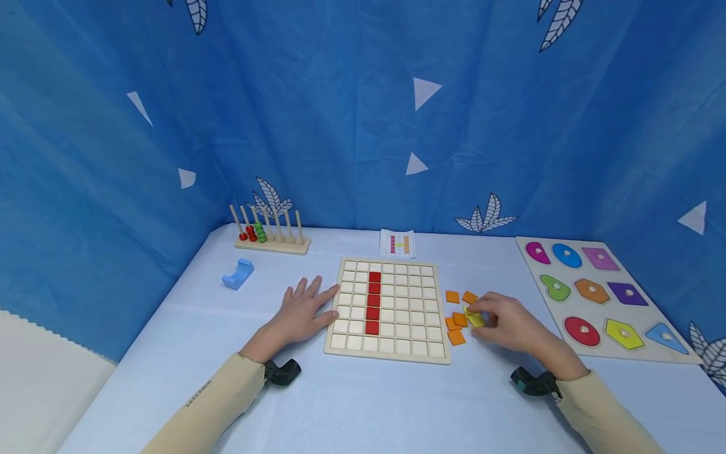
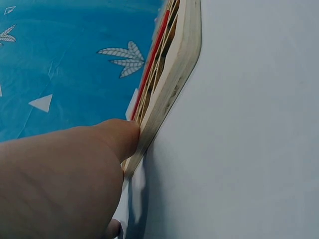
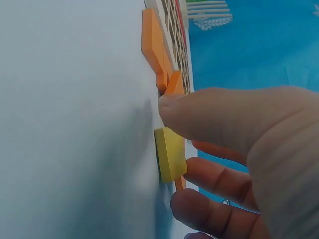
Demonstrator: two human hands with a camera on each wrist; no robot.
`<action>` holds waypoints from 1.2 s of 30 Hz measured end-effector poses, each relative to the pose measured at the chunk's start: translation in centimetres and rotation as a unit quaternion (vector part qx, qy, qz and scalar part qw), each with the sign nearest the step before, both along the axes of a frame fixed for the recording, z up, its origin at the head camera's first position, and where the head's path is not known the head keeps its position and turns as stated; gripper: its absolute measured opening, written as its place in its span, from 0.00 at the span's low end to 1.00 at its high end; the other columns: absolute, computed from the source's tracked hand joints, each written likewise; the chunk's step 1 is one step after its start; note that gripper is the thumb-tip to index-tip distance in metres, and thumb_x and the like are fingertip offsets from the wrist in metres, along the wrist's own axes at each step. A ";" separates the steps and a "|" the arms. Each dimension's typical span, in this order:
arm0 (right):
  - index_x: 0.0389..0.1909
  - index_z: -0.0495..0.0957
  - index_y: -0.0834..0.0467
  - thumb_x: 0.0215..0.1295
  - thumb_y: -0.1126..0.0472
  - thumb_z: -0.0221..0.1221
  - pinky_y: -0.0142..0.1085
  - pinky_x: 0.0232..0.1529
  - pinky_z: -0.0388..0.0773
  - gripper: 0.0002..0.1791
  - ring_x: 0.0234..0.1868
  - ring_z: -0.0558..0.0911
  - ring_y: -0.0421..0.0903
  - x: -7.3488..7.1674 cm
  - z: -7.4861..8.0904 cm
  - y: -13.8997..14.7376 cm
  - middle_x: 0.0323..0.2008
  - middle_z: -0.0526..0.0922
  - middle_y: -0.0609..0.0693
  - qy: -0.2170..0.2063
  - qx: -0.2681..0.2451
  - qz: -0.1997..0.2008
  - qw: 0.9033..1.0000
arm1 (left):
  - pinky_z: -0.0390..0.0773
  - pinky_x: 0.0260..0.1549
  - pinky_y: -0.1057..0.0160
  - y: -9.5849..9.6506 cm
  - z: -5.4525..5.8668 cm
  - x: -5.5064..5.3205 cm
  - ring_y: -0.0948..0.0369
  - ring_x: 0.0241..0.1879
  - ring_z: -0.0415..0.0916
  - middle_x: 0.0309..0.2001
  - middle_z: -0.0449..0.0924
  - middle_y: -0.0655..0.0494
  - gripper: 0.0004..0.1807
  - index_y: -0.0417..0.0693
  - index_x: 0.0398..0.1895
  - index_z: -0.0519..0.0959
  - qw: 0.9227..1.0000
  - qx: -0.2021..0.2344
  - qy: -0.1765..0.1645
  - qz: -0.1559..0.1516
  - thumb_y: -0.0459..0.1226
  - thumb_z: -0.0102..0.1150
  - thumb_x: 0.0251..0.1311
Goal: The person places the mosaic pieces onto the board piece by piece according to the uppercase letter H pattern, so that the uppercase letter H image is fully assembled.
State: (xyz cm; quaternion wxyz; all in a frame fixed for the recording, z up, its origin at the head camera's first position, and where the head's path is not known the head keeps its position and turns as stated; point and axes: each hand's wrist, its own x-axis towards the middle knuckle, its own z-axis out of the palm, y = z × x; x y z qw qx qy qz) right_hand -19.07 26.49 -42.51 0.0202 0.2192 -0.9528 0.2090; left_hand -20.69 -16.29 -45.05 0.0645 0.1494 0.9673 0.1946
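Observation:
A wooden grid board (image 1: pixel 387 352) lies in the middle of the table, with several red tiles (image 1: pixel 372 313) in one column. My left hand (image 1: pixel 299 313) rests at its left edge, fingers spread; in the left wrist view the thumb (image 2: pixel 119 139) touches the board's side. Right of the board, my right hand (image 1: pixel 505 320) has its bent thumb and fingers round a yellow tile (image 1: pixel 477 321). In the right wrist view, the yellow tile (image 3: pixel 171 157) sits between thumb and fingertips, partly over an orange piece. Several orange tiles (image 1: pixel 456 337) lie loose beside it.
A printed pattern card (image 1: pixel 397 244) lies behind the board. At the back left stand a peg rack (image 1: pixel 272 246) with red and green beads and a light blue block (image 1: pixel 238 274). A shape puzzle board (image 1: pixel 604 299) lies at the right. Blue cloth (image 1: pixel 351 113) hangs behind.

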 end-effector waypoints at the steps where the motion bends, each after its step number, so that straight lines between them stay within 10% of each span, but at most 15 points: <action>1: 0.46 0.87 0.59 0.50 0.62 0.77 0.26 0.27 0.74 0.20 0.27 0.72 0.36 0.0 0.0 0.0 0.39 0.84 0.50 -0.001 0.002 -0.003 1.000 | 0.40 0.73 0.25 0.0 0.0 0.0 0.31 0.80 0.39 0.81 0.49 0.35 0.35 0.56 0.79 0.62 1.000 0.001 0.000 0.000 0.54 0.53 0.72; 36: 0.50 0.86 0.63 0.54 0.63 0.75 0.25 0.28 0.74 0.21 0.29 0.72 0.38 -0.3 -0.5 0.8 0.36 0.82 0.49 -0.006 0.026 -0.033 0.999 | 0.40 0.73 0.25 0.0 0.2 0.1 0.31 0.80 0.39 0.81 0.49 0.35 0.35 0.55 0.79 0.63 1.000 0.008 0.002 0.000 0.53 0.53 0.72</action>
